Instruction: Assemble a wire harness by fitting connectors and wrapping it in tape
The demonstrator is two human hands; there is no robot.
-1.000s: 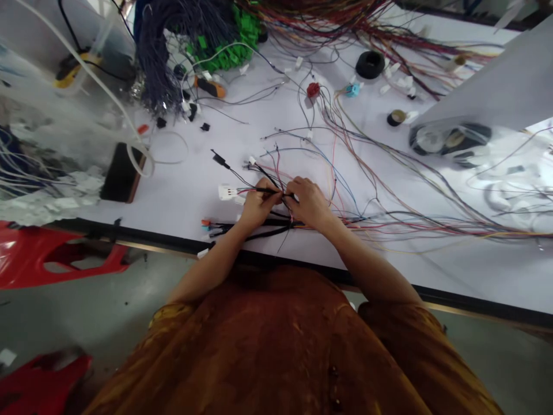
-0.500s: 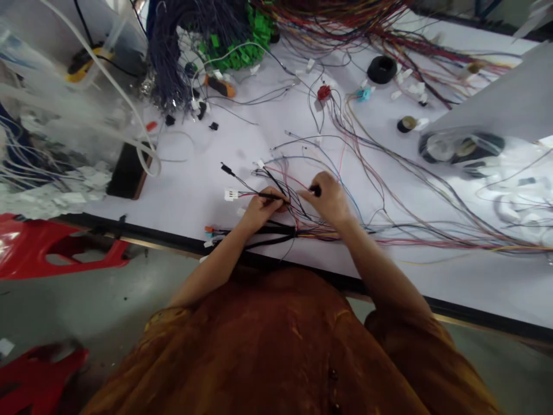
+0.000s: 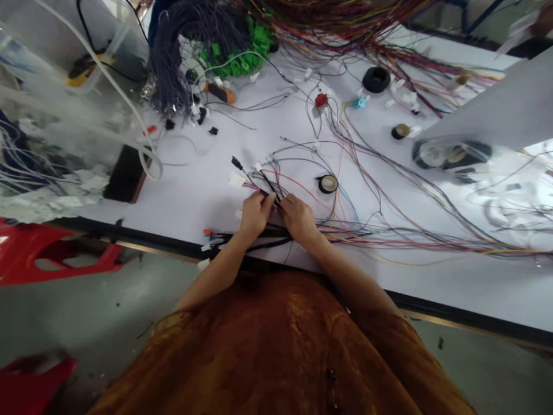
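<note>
My left hand [image 3: 256, 216] is closed around a bundle of thin wires [image 3: 268, 185], some wrapped in black tape. Fingertips touching it from the right, my right hand [image 3: 299, 218] is closed on the same bundle. Out of its far end stick a white connector [image 3: 236, 179] and a small black connector [image 3: 237, 163]. A roll of black tape [image 3: 328, 184] lies on the table to the right of my right hand. Under my wrists run black-sleeved wires that end at an orange connector [image 3: 207, 233] on the left.
Behind lie dark blue wires with green connectors [image 3: 242, 57], an orange-handled tool [image 3: 221, 92], a red connector [image 3: 321, 100] and a black tape roll [image 3: 375, 79]. Plastic bags of white connectors [image 3: 78, 187] stand left. Long wires [image 3: 432, 245] stretch right along the table's front edge.
My right hand has let go of the tape roll, which now lies on the table. It has moved left to the wire bundle beside my left hand.
</note>
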